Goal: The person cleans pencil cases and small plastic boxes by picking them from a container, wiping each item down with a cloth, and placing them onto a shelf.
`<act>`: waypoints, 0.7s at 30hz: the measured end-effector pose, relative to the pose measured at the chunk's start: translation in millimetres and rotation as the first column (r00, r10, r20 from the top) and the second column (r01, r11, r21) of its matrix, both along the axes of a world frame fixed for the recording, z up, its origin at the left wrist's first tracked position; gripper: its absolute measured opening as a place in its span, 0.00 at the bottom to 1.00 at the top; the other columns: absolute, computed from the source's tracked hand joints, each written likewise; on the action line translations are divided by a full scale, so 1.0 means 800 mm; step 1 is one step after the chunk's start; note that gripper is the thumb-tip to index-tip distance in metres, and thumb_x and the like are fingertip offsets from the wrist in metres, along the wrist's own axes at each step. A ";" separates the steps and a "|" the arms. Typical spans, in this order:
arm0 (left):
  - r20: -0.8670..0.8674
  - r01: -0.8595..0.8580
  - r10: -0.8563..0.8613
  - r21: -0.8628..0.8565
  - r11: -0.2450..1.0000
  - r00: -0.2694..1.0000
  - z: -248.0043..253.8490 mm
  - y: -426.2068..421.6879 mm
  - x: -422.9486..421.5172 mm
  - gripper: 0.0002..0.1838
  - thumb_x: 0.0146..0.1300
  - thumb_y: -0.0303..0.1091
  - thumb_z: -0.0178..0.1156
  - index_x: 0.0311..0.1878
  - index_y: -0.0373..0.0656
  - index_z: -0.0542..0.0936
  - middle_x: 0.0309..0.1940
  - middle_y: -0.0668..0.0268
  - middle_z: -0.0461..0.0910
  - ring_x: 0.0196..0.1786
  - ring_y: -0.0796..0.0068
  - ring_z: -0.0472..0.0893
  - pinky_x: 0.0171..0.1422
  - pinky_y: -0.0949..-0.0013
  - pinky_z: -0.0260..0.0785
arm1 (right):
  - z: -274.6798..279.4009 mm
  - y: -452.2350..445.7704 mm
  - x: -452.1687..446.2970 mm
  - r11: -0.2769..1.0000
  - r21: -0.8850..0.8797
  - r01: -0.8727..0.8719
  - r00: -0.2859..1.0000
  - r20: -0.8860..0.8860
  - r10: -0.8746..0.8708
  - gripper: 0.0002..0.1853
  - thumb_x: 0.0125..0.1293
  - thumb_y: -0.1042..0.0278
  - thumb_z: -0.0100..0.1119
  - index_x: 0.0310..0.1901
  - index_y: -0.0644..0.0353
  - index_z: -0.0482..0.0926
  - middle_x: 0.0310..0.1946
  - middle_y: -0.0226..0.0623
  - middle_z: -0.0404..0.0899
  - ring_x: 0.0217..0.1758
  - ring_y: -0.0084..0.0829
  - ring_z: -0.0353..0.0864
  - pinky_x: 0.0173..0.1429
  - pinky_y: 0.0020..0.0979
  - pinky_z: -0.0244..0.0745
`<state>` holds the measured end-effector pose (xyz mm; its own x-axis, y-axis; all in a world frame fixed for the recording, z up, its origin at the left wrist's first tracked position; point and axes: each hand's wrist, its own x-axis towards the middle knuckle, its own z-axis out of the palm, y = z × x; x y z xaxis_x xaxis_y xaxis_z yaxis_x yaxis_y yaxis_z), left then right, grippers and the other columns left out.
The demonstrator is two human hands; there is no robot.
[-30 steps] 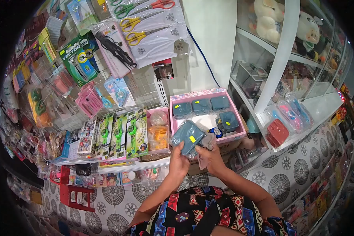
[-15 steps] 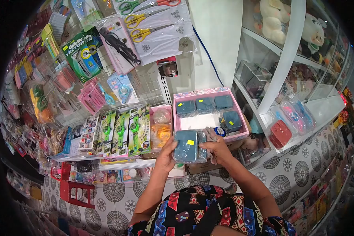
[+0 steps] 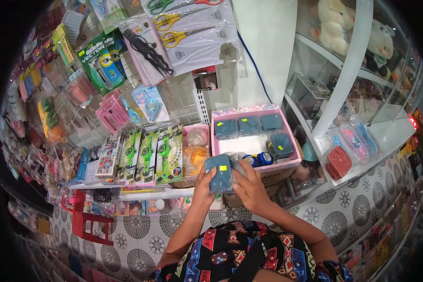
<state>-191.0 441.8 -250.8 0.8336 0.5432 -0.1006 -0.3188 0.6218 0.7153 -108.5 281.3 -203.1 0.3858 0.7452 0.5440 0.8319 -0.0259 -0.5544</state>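
In front of me a dark teal zip-style case [image 3: 217, 175] in clear plastic, with a yellow sticker, is held upright between both hands. My left hand [image 3: 203, 187] grips its left side, thumb on the front. My right hand [image 3: 250, 189] is closed at its right edge, fingers bent against the packet. Crumpled greyish material [image 3: 236, 162] shows by the right fingers; whether it is cloth or wrapping I cannot tell. Just beyond is a pink box [image 3: 295, 159] holding several similar teal cases [image 3: 248, 125] and blue round containers [image 3: 265, 158].
Left of the box, green boxed toy watches [image 3: 146, 155] stand beside orange packets [image 3: 193, 157]. Packaged scissors [image 3: 176, 37] hang above on a wire grid. To the right a glass cabinet [image 3: 343, 94] has a ledge with a red case [image 3: 338, 162]. A red plastic stool [image 3: 93, 228] stands on the floor.
My right hand has moved left, closer against the case, and the greyish material is less visible. More of the blue containers now shows. The whole view has shifted slightly.
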 end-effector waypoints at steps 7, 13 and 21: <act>0.035 -0.016 0.023 -0.173 0.985 0.999 -0.016 0.019 0.004 0.23 0.62 0.39 0.59 0.59 0.43 0.70 0.50 0.62 0.78 0.51 0.66 0.79 0.56 0.60 0.73 | -0.004 -0.037 0.014 0.950 0.117 -0.290 0.925 -0.221 0.309 0.17 0.61 0.71 0.53 0.51 0.64 0.76 0.57 0.42 0.68 0.56 0.36 0.71 0.56 0.33 0.67; 0.135 0.145 -0.107 -0.306 0.941 0.985 0.011 -0.002 0.015 0.24 0.64 0.45 0.57 0.59 0.45 0.70 0.53 0.61 0.77 0.54 0.62 0.77 0.58 0.55 0.70 | -0.030 -0.008 0.038 0.895 0.417 0.161 0.169 -0.905 0.391 0.19 0.68 0.63 0.50 0.57 0.62 0.70 0.51 0.30 0.73 0.52 0.23 0.72 0.53 0.30 0.70; 0.109 0.085 -0.058 -0.264 0.961 0.992 0.009 -0.039 0.029 0.23 0.65 0.46 0.57 0.59 0.45 0.70 0.52 0.64 0.77 0.54 0.67 0.77 0.60 0.60 0.68 | -0.088 0.008 0.009 0.979 0.198 0.055 0.489 -0.860 0.147 0.26 0.73 0.48 0.40 0.57 0.65 0.68 0.45 0.34 0.76 0.49 0.26 0.74 0.55 0.31 0.68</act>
<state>-167.4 410.5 -243.5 0.8825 0.4462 -0.1486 -0.3277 0.8100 0.4863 -101.3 287.7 -273.3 0.7032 0.7073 0.0720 -0.0774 0.1768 -0.9812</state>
